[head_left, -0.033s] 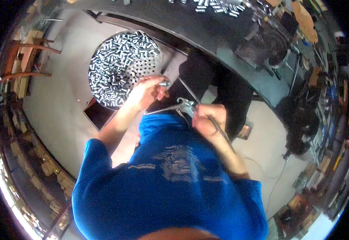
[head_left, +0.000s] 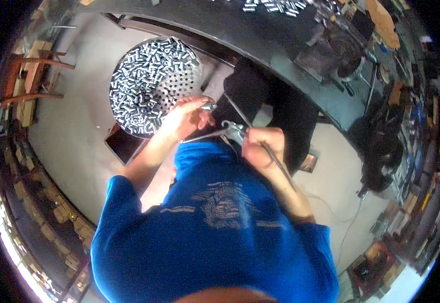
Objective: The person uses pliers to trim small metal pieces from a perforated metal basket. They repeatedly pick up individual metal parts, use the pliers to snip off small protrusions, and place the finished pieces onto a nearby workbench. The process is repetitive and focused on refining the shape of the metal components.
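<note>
Between the thumb and fingertips of my left hand (head_left: 182,118) is a short shiny metal sleeve (head_left: 209,106). That hand is raised beside the near right edge of a round perforated metal basket (head_left: 184,81), which holds a large heap of similar metal sleeves (head_left: 136,76). My right hand (head_left: 264,147) is closed around a metal tool with a hooked silver head (head_left: 236,130). A long thin rod (head_left: 237,108) runs past that hand, slanting along the forearm. Another thin rod (head_left: 204,136) reaches left from the hooked head. How these parts join is hidden by my fingers.
A dark workbench (head_left: 204,25) crosses the far side, with loose metal sleeves (head_left: 275,6) and dark machinery (head_left: 331,55) on it. A wooden chair (head_left: 38,78) stands at left. Below the basket is a dark box (head_left: 121,144). A cable (head_left: 348,222) lies on the floor at right.
The view has shifted very slightly. Both hands keep nearly the same pose and hold the same things.
</note>
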